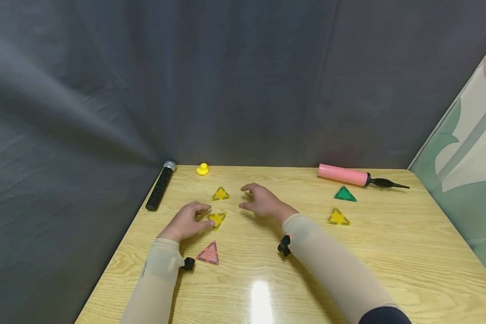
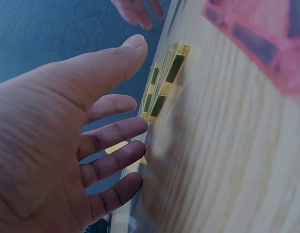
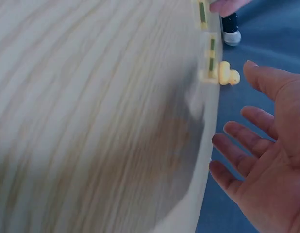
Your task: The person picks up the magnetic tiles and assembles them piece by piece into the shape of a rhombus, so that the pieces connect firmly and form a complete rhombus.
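My left hand [image 1: 189,222] is at the left of the table, its thumb tip over the edge of a yellow triangular tile [image 1: 217,220]. In the left wrist view its fingers spread loosely, with nothing gripped. Just beyond lies a second yellow triangular tile [image 1: 220,194]. A pink triangular tile [image 1: 209,253] rests nearer, right of the left wrist. My right hand [image 1: 263,201] hovers right of the two yellow tiles, fingers relaxed and apart, holding nothing. In the right wrist view both yellow tiles [image 3: 211,58] appear beyond its thumb.
At the back left are a black microphone [image 1: 160,186] and a yellow rubber duck [image 1: 203,169]. To the right lie a green triangular tile [image 1: 345,194], another yellow triangle [image 1: 338,217] and a pink hand pump [image 1: 343,174] with a black nozzle. A dark curtain [image 1: 243,81] hangs behind the table.
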{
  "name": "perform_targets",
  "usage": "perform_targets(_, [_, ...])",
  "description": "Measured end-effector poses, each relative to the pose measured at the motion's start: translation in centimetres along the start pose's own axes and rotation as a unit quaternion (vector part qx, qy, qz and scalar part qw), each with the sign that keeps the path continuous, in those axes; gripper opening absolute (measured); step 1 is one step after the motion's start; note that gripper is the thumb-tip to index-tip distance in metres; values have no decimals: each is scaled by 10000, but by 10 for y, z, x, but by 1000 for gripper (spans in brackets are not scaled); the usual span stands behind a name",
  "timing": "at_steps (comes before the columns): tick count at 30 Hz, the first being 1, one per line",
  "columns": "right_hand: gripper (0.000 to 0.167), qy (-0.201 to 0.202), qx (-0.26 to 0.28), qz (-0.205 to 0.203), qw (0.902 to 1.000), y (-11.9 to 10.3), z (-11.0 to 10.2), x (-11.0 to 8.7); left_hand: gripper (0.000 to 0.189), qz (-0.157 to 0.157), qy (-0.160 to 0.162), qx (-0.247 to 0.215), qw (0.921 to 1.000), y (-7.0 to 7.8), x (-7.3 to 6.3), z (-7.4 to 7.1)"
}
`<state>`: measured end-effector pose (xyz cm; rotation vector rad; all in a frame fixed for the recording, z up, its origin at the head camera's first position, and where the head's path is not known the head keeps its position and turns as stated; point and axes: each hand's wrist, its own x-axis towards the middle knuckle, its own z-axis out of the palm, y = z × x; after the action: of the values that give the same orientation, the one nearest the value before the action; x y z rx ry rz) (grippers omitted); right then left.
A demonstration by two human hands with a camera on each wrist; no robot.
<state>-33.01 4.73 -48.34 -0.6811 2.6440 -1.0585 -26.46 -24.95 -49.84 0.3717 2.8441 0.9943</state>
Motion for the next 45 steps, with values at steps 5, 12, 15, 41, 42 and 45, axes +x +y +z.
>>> perform_targets(5, [60, -55, -191, -182, 9996, -7, 13, 12, 64, 15, 49, 158, 9999, 1, 2, 2])
perform_targets(12, [53, 90, -209, -139, 9996, -11, 25, 26, 66, 81, 87, 242, 9996, 2, 3, 3])
perform_targets(15, [50, 111, -494, -380, 9980, -11, 29, 30, 66, 68, 106, 224, 9997, 0, 3, 4])
perform_targets(41, [29, 275, -1234, -625, 9900, -9, 34, 38, 54, 114, 23, 316, 9994, 2, 7, 7])
perform_targets(42, [28, 312, -1257, -592, 9898, -9, 33, 37, 54, 97, 28, 322, 9994, 2, 6, 7])
perform_targets(45, [27, 390, -1218, -503, 9905, -9, 31, 35, 54, 104, 47, 342, 9994, 2, 6, 7])
